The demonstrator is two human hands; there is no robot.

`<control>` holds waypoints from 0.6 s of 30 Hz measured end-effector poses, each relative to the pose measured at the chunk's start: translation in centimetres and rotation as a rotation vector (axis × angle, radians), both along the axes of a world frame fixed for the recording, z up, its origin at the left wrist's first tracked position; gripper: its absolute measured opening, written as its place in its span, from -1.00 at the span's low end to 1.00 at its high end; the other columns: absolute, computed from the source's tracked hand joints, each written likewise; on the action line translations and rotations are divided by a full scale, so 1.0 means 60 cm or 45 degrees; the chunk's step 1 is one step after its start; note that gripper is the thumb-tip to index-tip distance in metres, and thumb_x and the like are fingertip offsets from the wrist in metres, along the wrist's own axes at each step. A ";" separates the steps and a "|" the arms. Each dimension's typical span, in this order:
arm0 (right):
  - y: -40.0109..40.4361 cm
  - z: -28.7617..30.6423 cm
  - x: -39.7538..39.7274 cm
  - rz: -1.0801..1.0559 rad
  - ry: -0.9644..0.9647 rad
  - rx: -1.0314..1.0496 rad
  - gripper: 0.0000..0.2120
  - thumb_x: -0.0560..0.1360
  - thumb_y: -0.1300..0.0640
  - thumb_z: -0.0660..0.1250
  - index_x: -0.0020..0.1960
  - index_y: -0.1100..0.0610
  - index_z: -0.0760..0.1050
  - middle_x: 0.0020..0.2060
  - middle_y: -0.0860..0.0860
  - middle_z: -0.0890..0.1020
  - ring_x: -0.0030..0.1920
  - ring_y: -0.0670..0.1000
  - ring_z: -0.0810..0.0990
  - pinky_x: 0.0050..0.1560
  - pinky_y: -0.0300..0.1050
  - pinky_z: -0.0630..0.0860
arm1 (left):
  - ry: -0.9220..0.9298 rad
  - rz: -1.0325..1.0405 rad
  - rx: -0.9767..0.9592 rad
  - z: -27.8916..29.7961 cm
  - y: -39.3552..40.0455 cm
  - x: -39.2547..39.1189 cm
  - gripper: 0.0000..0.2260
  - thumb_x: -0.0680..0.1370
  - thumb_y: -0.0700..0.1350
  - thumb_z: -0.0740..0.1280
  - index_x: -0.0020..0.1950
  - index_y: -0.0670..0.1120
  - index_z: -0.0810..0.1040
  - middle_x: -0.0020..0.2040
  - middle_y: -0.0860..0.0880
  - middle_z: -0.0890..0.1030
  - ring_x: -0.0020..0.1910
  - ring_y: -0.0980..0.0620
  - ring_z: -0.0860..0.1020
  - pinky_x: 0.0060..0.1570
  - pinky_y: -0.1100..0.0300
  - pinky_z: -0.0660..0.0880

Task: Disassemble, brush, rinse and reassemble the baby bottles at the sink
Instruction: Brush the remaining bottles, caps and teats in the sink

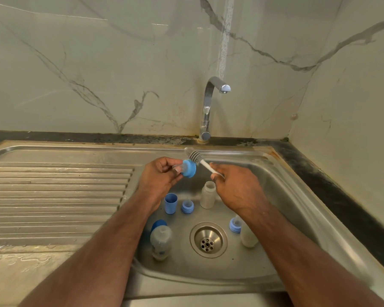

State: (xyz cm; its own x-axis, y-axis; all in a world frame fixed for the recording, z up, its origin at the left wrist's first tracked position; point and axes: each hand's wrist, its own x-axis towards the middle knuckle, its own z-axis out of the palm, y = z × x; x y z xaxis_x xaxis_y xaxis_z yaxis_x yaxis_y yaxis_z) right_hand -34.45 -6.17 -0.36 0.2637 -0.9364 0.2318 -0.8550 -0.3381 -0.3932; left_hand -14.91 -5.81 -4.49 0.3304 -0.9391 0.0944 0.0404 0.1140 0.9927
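Observation:
My left hand (162,176) pinches a blue bottle collar with its clear teat (187,169) above the sink. My right hand (235,187) grips the white handle of a grey bottle brush (194,156), whose bristle head sits just behind the collar's rim. Down in the basin (286,196) stand a blue cap (170,203), a second collar with teat (187,206) and an open cloudy bottle (208,194). Another open bottle (161,240) stands front left with a blue piece behind it. A bottle with a blue collar (236,226) lies at the right, partly hidden by my right forearm.
The chrome tap (206,111) rises behind the basin with no water running. A ribbed steel draining board (58,196) lies to the left, wet at its front. The drain (208,240) is in the basin's middle. A dark counter edge (333,191) runs along the right wall.

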 end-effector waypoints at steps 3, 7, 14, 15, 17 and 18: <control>0.001 0.001 -0.002 0.013 -0.029 0.014 -0.62 0.65 -0.06 0.19 0.46 -0.16 0.41 0.22 -0.08 0.63 0.15 -0.02 0.59 0.23 -0.07 0.51 | 0.007 0.016 -0.010 0.000 -0.001 0.003 -0.83 0.61 -0.29 0.37 0.17 -0.18 0.65 0.07 -0.07 0.70 0.06 0.04 0.68 -0.02 0.28 0.63; 0.000 -0.002 -0.002 0.030 -0.045 0.044 -0.62 0.64 -0.06 0.21 0.45 -0.15 0.42 0.24 -0.10 0.63 0.17 -0.03 0.59 0.26 -0.06 0.50 | -0.027 -0.011 -0.023 -0.004 -0.002 0.007 -0.84 0.60 -0.30 0.37 0.14 -0.16 0.67 0.06 -0.05 0.72 0.08 0.05 0.69 0.00 0.27 0.63; 0.008 0.004 -0.003 0.091 -0.179 0.113 -0.64 0.63 -0.03 0.26 0.42 -0.14 0.47 0.18 -0.12 0.66 0.04 -0.14 0.55 0.20 -0.14 0.50 | -0.034 -0.031 -0.048 -0.005 -0.003 0.009 -0.84 0.61 -0.34 0.34 0.03 -0.11 0.66 0.03 -0.08 0.72 0.08 0.03 0.68 0.07 0.18 0.62; 0.007 0.002 -0.002 0.090 -0.168 0.120 -0.64 0.63 -0.03 0.26 0.42 -0.13 0.46 0.19 -0.11 0.66 0.04 -0.13 0.55 0.20 -0.14 0.50 | -0.037 -0.052 -0.042 -0.006 -0.003 0.010 -0.82 0.61 -0.35 0.34 0.03 -0.10 0.66 0.03 -0.08 0.72 0.10 0.02 0.68 0.07 0.18 0.62; 0.001 0.001 -0.001 0.060 -0.122 0.119 -0.63 0.64 -0.02 0.25 0.44 -0.13 0.45 0.21 -0.09 0.65 0.10 -0.08 0.58 0.21 -0.13 0.49 | -0.051 -0.117 -0.047 -0.007 -0.001 0.008 -0.81 0.61 -0.36 0.33 0.04 -0.11 0.67 0.06 -0.03 0.73 0.14 0.03 0.68 0.08 0.19 0.61; -0.002 0.002 -0.001 0.042 -0.108 0.111 -0.63 0.64 -0.02 0.25 0.44 -0.12 0.45 0.22 -0.09 0.64 0.13 -0.06 0.59 0.23 -0.13 0.48 | -0.060 -0.147 -0.052 -0.007 0.000 0.007 -0.81 0.61 -0.36 0.32 0.05 -0.12 0.66 0.08 0.00 0.73 0.15 0.06 0.67 0.08 0.20 0.61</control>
